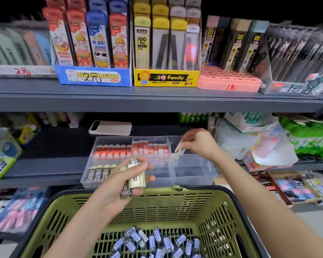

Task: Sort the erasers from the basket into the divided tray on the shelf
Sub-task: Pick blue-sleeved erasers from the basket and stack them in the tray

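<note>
**While the left hand [123,185] grips a stack [136,176], the right hand [199,144] holds an eraser [180,151] at the tray [194,180]**

As the right hand reaches over the clear tray on the shelf [48,164], its thumb and fingertips pinch a single white-sleeved eraser. The eraser is tilted, at the left edge of the back right compartment; whether it touches the floor there cannot be told. The left hand is nearer, in front of the tray's front middle compartment and above the far rim of the basket [175,197]. Its fingers and thumb are curled round the stack of several erasers: a cream one on top, dark ones marked 2B beneath.

The tray has six compartments in two rows. Back left holds a row of red-topped erasers [112,152] standing on end. Back middle holds red-and-white erasers [153,148]. Front left holds 2B erasers [98,174], upright and side by side.

The green basket sits below the shelf edge, and blue erasers [157,241] lie loose in a heap on its bottom. Behind the tray a pale phone [110,127] lies flat on the shelf. A glue box [2,164] stands at the far left, and bags [268,146] lie at the right.
</note>
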The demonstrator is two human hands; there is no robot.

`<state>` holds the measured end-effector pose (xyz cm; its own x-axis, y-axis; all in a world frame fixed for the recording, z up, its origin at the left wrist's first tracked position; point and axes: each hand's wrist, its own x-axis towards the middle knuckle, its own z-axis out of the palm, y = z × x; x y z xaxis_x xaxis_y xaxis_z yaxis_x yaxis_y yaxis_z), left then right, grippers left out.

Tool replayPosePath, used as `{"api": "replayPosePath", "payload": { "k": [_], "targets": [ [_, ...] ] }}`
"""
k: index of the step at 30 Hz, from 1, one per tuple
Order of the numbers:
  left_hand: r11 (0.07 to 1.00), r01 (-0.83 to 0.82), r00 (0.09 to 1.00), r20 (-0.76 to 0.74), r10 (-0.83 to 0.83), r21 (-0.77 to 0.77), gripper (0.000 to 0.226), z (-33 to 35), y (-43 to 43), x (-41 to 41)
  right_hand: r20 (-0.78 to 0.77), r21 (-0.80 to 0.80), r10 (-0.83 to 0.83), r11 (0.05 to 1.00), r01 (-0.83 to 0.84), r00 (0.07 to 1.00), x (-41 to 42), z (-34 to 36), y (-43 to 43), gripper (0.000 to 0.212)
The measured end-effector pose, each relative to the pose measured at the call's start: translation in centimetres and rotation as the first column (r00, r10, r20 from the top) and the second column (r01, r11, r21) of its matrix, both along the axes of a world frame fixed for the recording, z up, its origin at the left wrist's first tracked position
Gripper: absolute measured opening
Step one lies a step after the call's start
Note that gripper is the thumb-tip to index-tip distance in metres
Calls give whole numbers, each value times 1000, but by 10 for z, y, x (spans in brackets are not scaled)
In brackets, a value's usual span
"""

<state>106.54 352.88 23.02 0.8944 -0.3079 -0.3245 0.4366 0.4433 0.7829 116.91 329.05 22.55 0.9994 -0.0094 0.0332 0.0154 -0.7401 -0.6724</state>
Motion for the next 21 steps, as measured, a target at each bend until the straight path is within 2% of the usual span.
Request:
{"api": "replayPosePath", "payload": {
  "k": [2, 6, 8, 11, 14, 16, 17, 18, 20, 21],
  "targets": [
    [1000, -7, 1000, -6, 7, 5, 20, 0, -3, 3, 6, 13, 36, 999, -36, 999, 7, -3, 6, 20],
    [1000, -14, 1000, -21, 14, 19, 22, -2, -6, 7, 21, -92, 90, 992, -88, 996, 16, -8, 12, 19],
    [1000, -20, 999, -32, 21, 16, 23, -3, -7, 9, -28, -47, 132, 990, -133, 991, 16, -12, 11, 16],
    [999, -37, 997, -63, 36, -9, 27, -5, -9, 12, -89, -76, 243, 965, -250, 966, 14, -20, 10, 13],
    [999, -40, 996, -77, 38, -30, 20, -7, -11, 18, -131, -124, 241, 958, -257, 962, 11, -18, 7, 24],
    [999, -30, 997, -74, 28, -30, 23, -7, -14, 22, -4, -245, 197, 950, -192, 980, 4, -11, 11, 25],
    [999, -39, 996, -84, 36, -34, 28, -6, -16, 24, 100, -224, 177, 963, -151, 979, -3, -6, 16, 23],
    [998, -57, 993, -101, 53, -39, 34, -6, -18, 25, 175, -98, 162, 984, -146, 971, -14, -1, 23, 21],
    [994, -102, 987, -129, 97, -34, 57, -4, -25, 28, 201, 234, 212, 938, -257, 956, -39, 11, 42, 17],
    [993, -114, 985, -130, 110, -22, 69, -3, -28, 29, 184, 304, 272, 898, -318, 944, -52, 15, 52, 19]
  ]
}}
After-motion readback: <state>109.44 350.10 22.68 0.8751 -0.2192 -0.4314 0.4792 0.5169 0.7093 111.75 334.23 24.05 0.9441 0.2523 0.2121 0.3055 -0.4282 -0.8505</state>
